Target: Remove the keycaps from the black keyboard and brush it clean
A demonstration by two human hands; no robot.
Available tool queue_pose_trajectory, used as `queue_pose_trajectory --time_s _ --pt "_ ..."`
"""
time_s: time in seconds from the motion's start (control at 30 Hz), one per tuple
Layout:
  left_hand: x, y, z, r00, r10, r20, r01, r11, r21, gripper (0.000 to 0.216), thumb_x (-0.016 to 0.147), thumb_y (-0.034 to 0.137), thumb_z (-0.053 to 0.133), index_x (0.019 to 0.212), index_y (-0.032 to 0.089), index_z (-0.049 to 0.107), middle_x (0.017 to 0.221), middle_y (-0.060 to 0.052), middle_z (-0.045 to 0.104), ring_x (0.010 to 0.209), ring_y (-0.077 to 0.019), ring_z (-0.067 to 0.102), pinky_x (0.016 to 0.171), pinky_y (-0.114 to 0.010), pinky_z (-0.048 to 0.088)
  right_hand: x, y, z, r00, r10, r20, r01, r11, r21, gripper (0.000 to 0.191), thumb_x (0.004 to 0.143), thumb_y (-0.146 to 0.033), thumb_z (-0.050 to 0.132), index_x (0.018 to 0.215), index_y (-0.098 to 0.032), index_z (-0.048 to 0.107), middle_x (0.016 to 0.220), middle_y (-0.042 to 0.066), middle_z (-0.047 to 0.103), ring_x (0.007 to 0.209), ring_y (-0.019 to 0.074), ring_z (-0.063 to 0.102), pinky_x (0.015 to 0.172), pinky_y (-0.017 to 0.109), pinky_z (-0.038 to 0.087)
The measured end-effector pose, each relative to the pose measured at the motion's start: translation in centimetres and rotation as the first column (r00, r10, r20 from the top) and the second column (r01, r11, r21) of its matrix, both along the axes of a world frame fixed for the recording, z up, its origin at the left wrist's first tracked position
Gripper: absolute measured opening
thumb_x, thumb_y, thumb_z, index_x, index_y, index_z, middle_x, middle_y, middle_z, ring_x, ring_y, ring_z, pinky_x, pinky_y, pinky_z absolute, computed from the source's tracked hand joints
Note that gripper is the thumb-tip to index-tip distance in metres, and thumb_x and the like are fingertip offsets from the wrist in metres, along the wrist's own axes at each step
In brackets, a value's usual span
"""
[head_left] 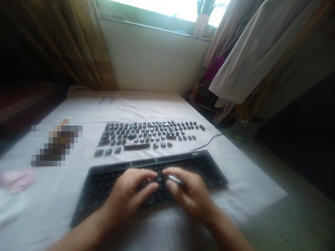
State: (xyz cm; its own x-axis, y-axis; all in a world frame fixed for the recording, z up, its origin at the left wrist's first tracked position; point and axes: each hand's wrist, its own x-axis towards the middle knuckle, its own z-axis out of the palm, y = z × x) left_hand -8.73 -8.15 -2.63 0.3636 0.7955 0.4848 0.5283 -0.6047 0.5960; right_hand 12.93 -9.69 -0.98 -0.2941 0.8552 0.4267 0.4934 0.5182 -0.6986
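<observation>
A black keyboard [211,174] lies at an angle before me, stripped of most of its keycaps so that the sockets show. My left hand [132,190] rests over its middle, thumb and forefinger apart beside a small dark key piece [159,177]; nothing shows between them. From the other side, my right hand [190,191] grips a small dark tool with a shiny silver part [175,179], its exact kind blurred. Beyond the keyboard, loose black keycaps [108,151] are laid out in rows in keyboard order, with a long space bar [136,147] in front.
A white sheet [146,108] covers the surface. The keyboard's cable [209,141] runs off its right edge. On the left are a pixelated item [56,146] and a pink cloth [17,180]. Hanging clothes [240,59] and a curtain [86,45] flank the window wall.
</observation>
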Motion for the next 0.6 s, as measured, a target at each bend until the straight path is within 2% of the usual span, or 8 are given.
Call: queue_pose_trajectory --time_s 0.1,0.23,0.4,0.47,0.5,0.53,0.6 --pt "0.0 -0.1 0.0 1.000 0.012 0.021 -0.011 0.999 -0.046 0.021 0.092 0.045 0.058 0.099 0.029 0.070 0.085 0.005 0.075 0.077 -0.0103 0.070 0.069 -0.019 0.056 -0.2 0.4 -0.5 0.999 0.025 0.025 -0.026 1.000 0.015 0.021 0.088 -0.025 0.066 0.109 -0.022 0.069 0.091 0.005 0.081 0.074 0.0183 0.076 0.069 0.026 0.058" --pt "-0.1 0.1 -0.2 1.000 0.014 0.020 -0.013 0.999 -0.042 0.023 0.092 0.047 0.058 0.098 0.030 0.070 0.084 0.004 0.075 0.075 -0.0109 0.070 0.067 -0.018 0.057 -0.3 0.8 -0.7 0.997 0.071 0.031 -0.073 0.995 0.064 0.014 0.090 -0.023 0.064 0.103 -0.022 0.070 0.093 0.005 0.081 0.083 0.0201 0.078 0.075 0.026 0.058" --pt "-0.1 0.5 -0.5 0.999 0.027 0.034 -0.027 1.000 -0.014 0.025 0.090 0.050 0.060 0.106 0.032 0.069 0.088 0.004 0.076 0.075 -0.0113 0.072 0.068 -0.017 0.059 0.4 1.6 0.3 0.985 0.083 0.148 -0.084 0.996 -0.003 0.014 0.088 -0.021 0.064 0.100 -0.022 0.070 0.085 0.003 0.079 0.075 0.0189 0.076 0.068 0.025 0.055" --pt "-0.1 0.6 -0.6 0.998 0.045 0.044 -0.045 0.999 0.008 0.029 0.091 0.049 0.058 0.115 0.032 0.064 0.090 0.003 0.076 0.076 -0.0110 0.072 0.069 -0.017 0.060 1.5 3.1 0.8 0.973 0.020 0.231 -0.012 0.999 -0.034 0.017 0.088 -0.022 0.064 0.104 -0.021 0.070 0.082 0.003 0.078 0.072 0.0185 0.074 0.066 0.025 0.055" --pt "-0.2 0.6 -0.6 0.998 0.051 0.041 -0.052 0.998 0.026 0.030 0.092 0.047 0.057 0.118 0.033 0.062 0.091 0.004 0.076 0.077 -0.0108 0.072 0.070 -0.018 0.060 2.2 4.1 1.0 0.952 -0.050 0.302 0.073 0.995 -0.066 0.019 0.089 -0.023 0.063 0.107 -0.022 0.070 0.085 0.003 0.078 0.073 0.0183 0.074 0.067 0.025 0.055" --pt "-0.2 0.6 -0.6 0.998 0.054 0.030 -0.055 0.997 0.050 0.030 0.093 0.046 0.056 0.120 0.033 0.060 0.091 0.004 0.076 0.078 -0.0106 0.073 0.071 -0.018 0.061 2.9 5.4 1.2 0.909 -0.141 0.392 0.187 0.979 -0.081 0.019 0.091 -0.025 0.062 0.108 -0.023 0.070 0.090 0.003 0.079 0.079 0.0184 0.074 0.072 0.026 0.055" --pt "-0.3 0.6 -0.6 0.999 0.048 -0.006 -0.047 0.993 0.105 0.026 0.094 0.041 0.055 0.119 0.034 0.059 0.092 0.004 0.076 0.079 -0.0107 0.073 0.071 -0.019 0.061 4.4 8.0 1.4 0.864 -0.216 0.456 0.282 0.956 -0.082 0.020 0.092 -0.024 0.061 0.110 -0.022 0.071 0.098 0.006 0.079 0.089 0.0216 0.074 0.079 0.030 0.054"
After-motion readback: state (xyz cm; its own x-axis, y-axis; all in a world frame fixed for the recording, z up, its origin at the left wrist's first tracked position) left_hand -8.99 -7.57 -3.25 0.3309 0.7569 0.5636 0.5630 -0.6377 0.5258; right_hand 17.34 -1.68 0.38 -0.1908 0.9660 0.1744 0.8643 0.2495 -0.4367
